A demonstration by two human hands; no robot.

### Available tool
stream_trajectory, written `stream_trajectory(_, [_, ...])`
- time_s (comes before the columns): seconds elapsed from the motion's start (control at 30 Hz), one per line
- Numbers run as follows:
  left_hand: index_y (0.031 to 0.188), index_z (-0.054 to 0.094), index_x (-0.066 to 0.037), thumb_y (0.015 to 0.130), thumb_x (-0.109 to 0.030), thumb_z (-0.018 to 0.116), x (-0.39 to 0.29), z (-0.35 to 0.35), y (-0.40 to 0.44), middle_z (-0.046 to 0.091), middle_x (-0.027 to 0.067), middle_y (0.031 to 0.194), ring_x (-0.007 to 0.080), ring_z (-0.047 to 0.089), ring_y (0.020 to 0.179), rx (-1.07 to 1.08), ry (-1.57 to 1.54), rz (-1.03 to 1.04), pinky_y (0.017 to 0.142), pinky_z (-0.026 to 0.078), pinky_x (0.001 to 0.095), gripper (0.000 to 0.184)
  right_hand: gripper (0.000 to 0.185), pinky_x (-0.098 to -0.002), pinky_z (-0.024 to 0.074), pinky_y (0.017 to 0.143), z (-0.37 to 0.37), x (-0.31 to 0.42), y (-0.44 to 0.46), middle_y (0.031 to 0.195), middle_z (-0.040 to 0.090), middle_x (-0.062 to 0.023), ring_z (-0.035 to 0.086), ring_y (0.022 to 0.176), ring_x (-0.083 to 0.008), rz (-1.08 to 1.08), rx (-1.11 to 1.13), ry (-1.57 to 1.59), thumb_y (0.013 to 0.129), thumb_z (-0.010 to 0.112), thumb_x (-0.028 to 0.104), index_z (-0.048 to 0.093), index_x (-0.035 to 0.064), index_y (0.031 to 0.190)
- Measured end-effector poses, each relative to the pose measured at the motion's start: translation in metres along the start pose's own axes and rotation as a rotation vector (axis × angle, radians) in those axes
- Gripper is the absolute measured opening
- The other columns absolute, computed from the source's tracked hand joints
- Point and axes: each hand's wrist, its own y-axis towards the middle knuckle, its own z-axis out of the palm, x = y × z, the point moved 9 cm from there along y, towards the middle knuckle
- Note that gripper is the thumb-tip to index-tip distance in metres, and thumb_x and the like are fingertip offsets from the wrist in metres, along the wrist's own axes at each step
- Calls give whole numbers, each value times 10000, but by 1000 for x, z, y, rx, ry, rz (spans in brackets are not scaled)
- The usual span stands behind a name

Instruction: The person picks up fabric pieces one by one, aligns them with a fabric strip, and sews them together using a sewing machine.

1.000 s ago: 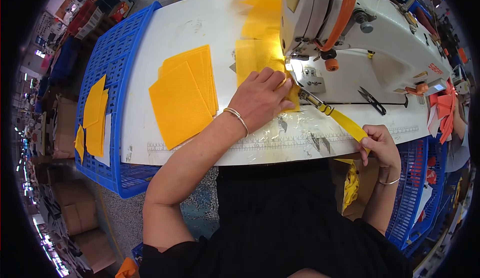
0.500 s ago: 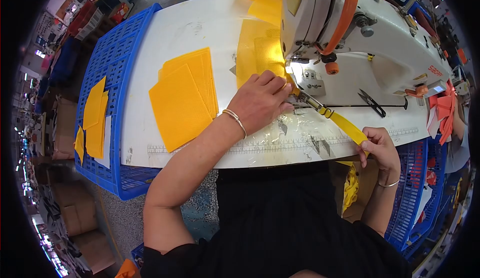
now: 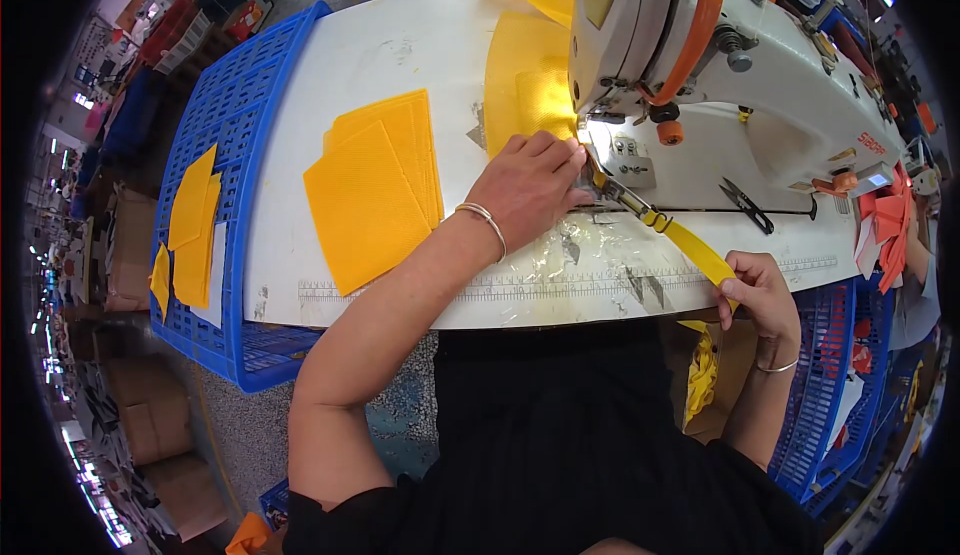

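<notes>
A piece of yellow fabric point(image 3: 512, 65) lies on the sewing machine table, its right edge under the lit needle area of the white sewing machine point(image 3: 790, 85). My left hand point(image 3: 530, 183) is closed on the fabric's near end, fingers together beside the presser foot. A narrow yellow strip point(image 3: 692, 247) runs from my right hand point(image 3: 758, 293) up into a metal binding folder point(image 3: 630, 200) in front of the needle. The right thumb and fingers pinch the strip's lower part at the table's front edge. The fabric under my left fingers is partly hidden.
Stacked yellow fabric pieces point(image 3: 375, 185) lie left on the table point(image 3: 350, 55). Black thread snips point(image 3: 748, 205) rest right of the folder. A blue crate point(image 3: 262, 105) with more yellow pieces adjoins the left edge. Below right are a cardboard box point(image 3: 728, 380) and blue baskets point(image 3: 820, 375).
The yellow fabric has slid farther away from me past the needle, and my left hand has moved slightly forward with it. My right hand stays almost in place, still pinching the strip.
</notes>
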Motion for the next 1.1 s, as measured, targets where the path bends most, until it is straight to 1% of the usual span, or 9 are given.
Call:
stream_trajectory(0.4, [1190,635,-46,929,-320,667,18,-66,-23,606,82,1313,251,558,1142,-48,-60,-92,974,442,354,380,135,-207,462,427,-5,-6,-1,621,620,-71,524,409,-130,-9,-33,-29,894,680,111,607,0,870])
stream_trajectory(0.5, [1198,630,-59,883,-230,717,65,-120,-67,629,82,1214,273,568,1075,-49,-140,-338,976,444,354,368,131,-211,463,422,-2,-9,0,616,608,-64,502,408,-126,-22,-6,-61,887,671,109,588,8,881])
stream_trajectory(0.57, [1102,676,-71,832,-154,750,110,-114,-127,638,64,1034,260,563,994,-70,3,-728,948,448,332,293,135,-214,462,415,-3,-9,0,614,603,-64,488,404,-118,-16,-37,-81,885,672,106,573,15,879])
stream_trajectory(0.73, [974,710,-70,832,-127,736,124,-108,-164,597,40,854,243,549,902,-159,-108,-882,889,461,313,156,140,-211,455,412,-2,-10,0,616,604,-67,487,405,-115,7,-46,-84,888,672,110,564,22,875])
stream_trajectory(0.8, [887,710,-53,849,-90,709,132,-112,-174,614,31,827,206,562,882,-286,-252,-954,832,462,284,52,142,-210,454,413,-3,-7,0,615,604,-67,488,405,-115,-11,-47,-87,888,674,112,566,22,876])
stream_trajectory(0.9, [952,696,-63,943,-78,656,170,-115,-219,662,22,929,129,589,892,-755,-929,-1246,827,466,234,44,146,-207,449,414,-3,-10,-2,614,604,-67,489,406,-115,-37,-57,-82,889,681,115,571,20,880])
stream_trajectory(0.97, [1082,631,-69,1014,-107,600,191,-134,-229,640,29,1015,122,595,891,-1034,-1262,-1040,868,492,262,84,146,-205,452,423,-1,-7,-2,616,606,-66,495,408,-117,-19,-66,-81,893,689,115,580,20,872])
stream_trajectory(1.03, [1067,607,-75,1034,-125,574,177,-169,-203,625,30,978,114,588,883,-1161,-1229,-1061,870,496,257,69,137,-205,455,427,-1,-4,-2,620,611,-69,502,411,-119,-5,-73,-93,895,688,105,585,19,866])
stream_trajectory(1.1, [1055,588,-87,1059,-151,532,140,-191,-148,596,21,934,103,579,836,-943,-978,-927,805,503,221,86,128,-205,458,431,-1,-4,-2,624,616,-71,509,414,-121,7,-73,-102,896,686,95,590,19,859])
